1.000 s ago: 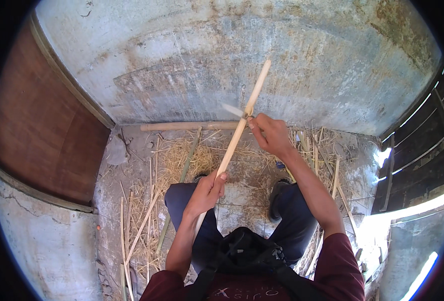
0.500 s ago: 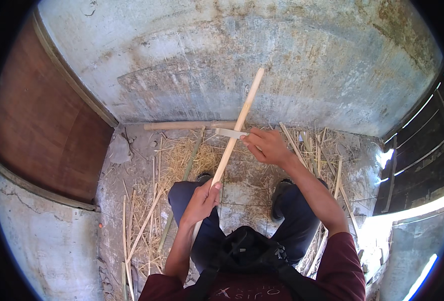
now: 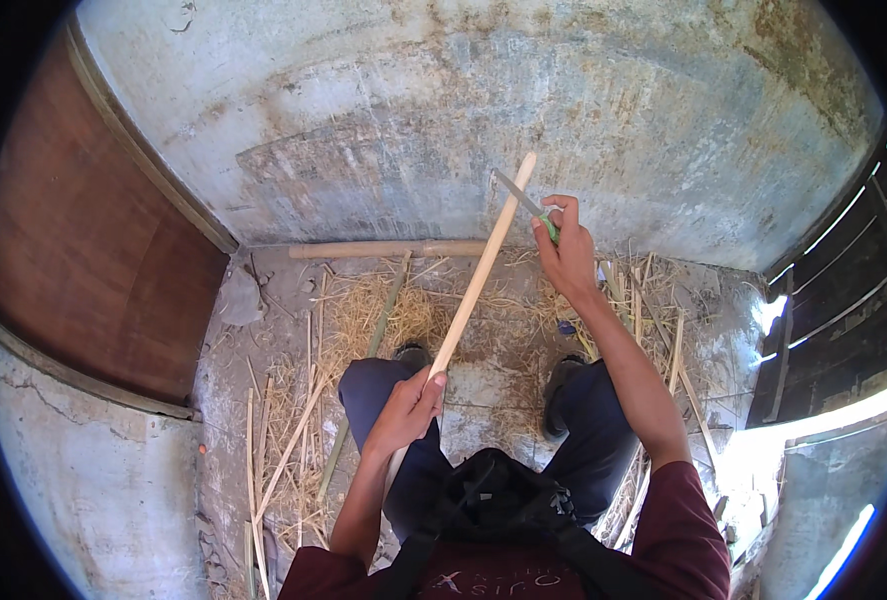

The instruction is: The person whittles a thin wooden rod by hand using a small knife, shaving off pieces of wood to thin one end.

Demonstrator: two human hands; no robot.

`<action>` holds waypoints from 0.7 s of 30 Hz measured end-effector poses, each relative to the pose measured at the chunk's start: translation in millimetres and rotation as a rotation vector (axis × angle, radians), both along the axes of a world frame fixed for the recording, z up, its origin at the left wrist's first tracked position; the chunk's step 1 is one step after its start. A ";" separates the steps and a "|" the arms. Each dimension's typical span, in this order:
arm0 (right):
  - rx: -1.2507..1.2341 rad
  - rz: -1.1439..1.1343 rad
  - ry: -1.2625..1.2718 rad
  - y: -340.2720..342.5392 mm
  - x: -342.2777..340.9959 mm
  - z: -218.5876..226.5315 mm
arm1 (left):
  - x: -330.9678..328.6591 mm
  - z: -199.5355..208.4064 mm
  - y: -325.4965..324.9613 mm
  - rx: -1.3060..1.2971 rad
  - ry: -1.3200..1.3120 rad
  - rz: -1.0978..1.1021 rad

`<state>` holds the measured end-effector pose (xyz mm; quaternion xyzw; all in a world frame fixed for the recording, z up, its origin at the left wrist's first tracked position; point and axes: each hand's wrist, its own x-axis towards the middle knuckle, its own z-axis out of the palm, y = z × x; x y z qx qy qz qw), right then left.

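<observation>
Tan stick point(image 3: 483, 265) slants up from the left hand point(image 3: 408, 410) wrapped round it, while the right hand point(image 3: 566, 250) pinches a green-handled knife point(image 3: 531, 204) near the stick's far end, where a shallow angle likely works best.

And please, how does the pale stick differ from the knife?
The stick is long and pale; the knife is much shorter, grey-bladed and green-handled. The stick slants upper-right in the picture; the knife points upper-left. The left hand grips the stick, the right hand the knife. Both are slim.
</observation>
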<state>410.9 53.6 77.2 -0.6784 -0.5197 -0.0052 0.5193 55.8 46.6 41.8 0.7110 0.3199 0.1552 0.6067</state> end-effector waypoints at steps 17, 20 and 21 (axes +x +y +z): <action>0.011 0.271 0.741 8.0 2.9 -4.0 | -3.3 17.8 -6.1 0.121 0.153 0.003; -0.033 0.288 0.828 4.8 3.1 -2.8 | -6.3 23.0 -3.5 0.203 0.214 -0.033; -0.031 0.277 0.816 5.2 3.6 -6.0 | -7.7 23.2 -1.9 0.261 0.248 -0.047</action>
